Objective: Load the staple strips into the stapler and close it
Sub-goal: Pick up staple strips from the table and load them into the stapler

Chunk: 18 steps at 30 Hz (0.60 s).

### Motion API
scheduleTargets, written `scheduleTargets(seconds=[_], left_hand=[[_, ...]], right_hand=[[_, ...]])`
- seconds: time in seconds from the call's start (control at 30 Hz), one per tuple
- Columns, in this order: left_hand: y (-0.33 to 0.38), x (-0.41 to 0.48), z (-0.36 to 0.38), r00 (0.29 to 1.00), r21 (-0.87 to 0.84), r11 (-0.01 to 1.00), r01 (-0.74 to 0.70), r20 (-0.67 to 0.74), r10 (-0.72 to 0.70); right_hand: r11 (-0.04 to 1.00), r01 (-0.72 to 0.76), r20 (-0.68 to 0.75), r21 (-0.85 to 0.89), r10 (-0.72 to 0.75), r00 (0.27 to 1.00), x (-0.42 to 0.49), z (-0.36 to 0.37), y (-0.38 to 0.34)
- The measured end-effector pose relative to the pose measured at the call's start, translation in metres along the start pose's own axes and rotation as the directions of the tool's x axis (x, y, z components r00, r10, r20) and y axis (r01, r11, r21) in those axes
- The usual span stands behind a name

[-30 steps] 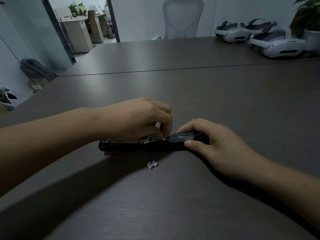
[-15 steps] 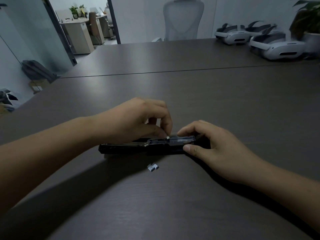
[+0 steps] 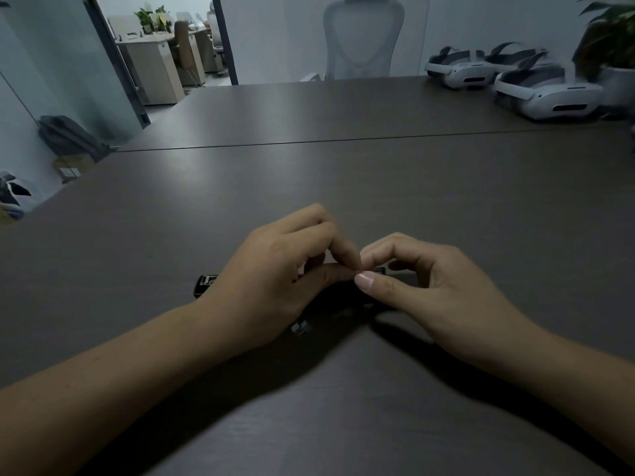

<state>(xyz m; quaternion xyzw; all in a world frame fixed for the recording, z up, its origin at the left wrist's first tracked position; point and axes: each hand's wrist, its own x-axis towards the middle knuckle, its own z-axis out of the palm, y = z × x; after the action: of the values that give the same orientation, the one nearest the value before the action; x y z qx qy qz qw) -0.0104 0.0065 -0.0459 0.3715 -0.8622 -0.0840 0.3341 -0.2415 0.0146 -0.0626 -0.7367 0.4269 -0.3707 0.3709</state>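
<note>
A black stapler (image 3: 206, 282) lies flat and lengthwise on the dark table (image 3: 343, 180); only its left end and a bit of its right end show, and my hands hide the middle. My left hand (image 3: 275, 276) hovers over the middle, thumb and forefinger pinched together on a small staple strip right above the magazine; the strip itself is barely visible. My right hand (image 3: 426, 286) holds the stapler's right part between thumb and forefinger, its tips touching those of the left hand. A short loose piece of staple strip (image 3: 301, 328) lies on the table just in front of the stapler.
Two white headsets (image 3: 549, 96) (image 3: 460, 68) and a potted plant (image 3: 615, 49) stand at the far right of the table. A grey office chair (image 3: 360, 36) is behind the far edge. A seam (image 3: 309, 142) runs across the tabletop.
My left fingertips have slid right along the stapler to meet my right thumb and forefinger. Both hands now cover the magazine, which showed before. The stapler and loose piece lie as before.
</note>
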Motion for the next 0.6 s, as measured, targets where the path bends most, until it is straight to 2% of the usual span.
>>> scheduleTargets(seconds=[0.27, 0.43, 0.6], left_hand=[[0.0027, -0.0019, 0.0, 0.999, -0.029, 0.999, 0.017, -0.044, -0.018], [0.0061, -0.0064, -0.0007, 0.991, -0.049, 0.995, 0.088, -0.095, -0.092], [0.0079, -0.0064, -0.0011, 0.983, -0.025, 0.992, 0.127, -0.131, -0.129]], right_hand=[[0.998, 0.059, -0.041, -0.038, -0.061, 0.997, 0.0008, 0.0012, 0.0023], [0.991, 0.113, -0.084, -0.067, -0.118, 0.989, 0.0015, 0.0007, 0.0043], [0.995, 0.097, -0.081, -0.021, -0.098, 0.992, 0.001, 0.0006, 0.0063]])
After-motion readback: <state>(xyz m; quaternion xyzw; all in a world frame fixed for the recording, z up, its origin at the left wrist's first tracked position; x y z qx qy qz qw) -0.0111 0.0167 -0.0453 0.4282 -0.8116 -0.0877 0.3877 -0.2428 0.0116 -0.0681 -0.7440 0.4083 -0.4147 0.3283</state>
